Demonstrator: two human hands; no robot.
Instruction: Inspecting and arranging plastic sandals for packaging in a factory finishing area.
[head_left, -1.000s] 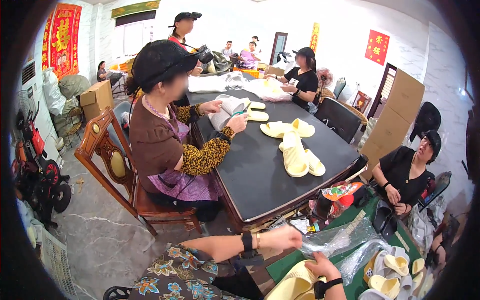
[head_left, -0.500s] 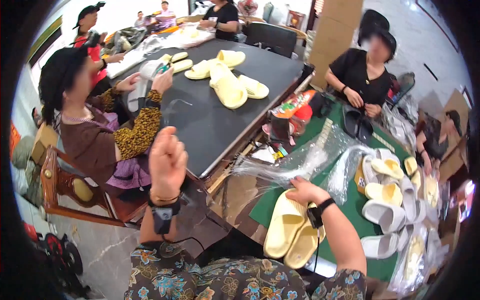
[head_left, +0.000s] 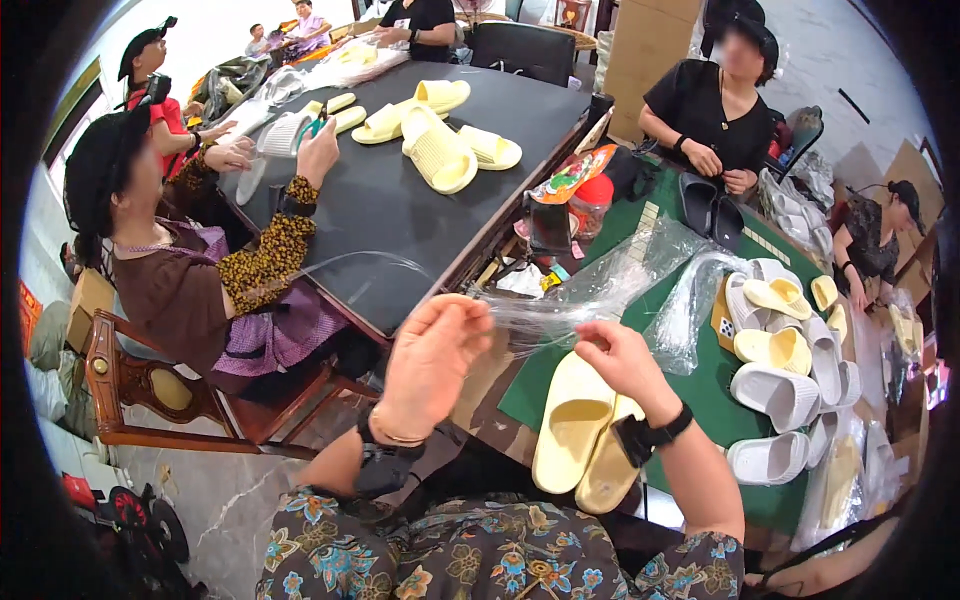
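Observation:
My left hand (head_left: 435, 365) is raised over the near corner of the black table, its fingers pinched together. A thin clear plastic strand (head_left: 375, 252) arcs leftward from those fingertips. My right hand (head_left: 625, 365), thumb and fingers drawn together, is above a pair of pale yellow slippers (head_left: 570, 425); whatever is in its grip is too fine to make out. Between both hands stretches a loose bundle of clear plastic strands (head_left: 535, 315), which partly overlaps clear wrapping. The slippers stand side by side at the table edge, toes hidden beneath my right hand.
Grey and yellow slippers (head_left: 775, 395) are heaped on the green mat (head_left: 540, 390) at right, beside a bagged strand bundle (head_left: 680, 330). More yellow slippers (head_left: 440, 150) lie on the black table (head_left: 370, 290). A seated person (head_left: 180, 280) works at left with green-handled scissors; another (head_left: 720, 120) sits opposite.
My left hand has moved right and down, toward the strand bundle. My right hand has lifted off the yellow slippers, and its fingers have drawn in. The view has shifted slightly.

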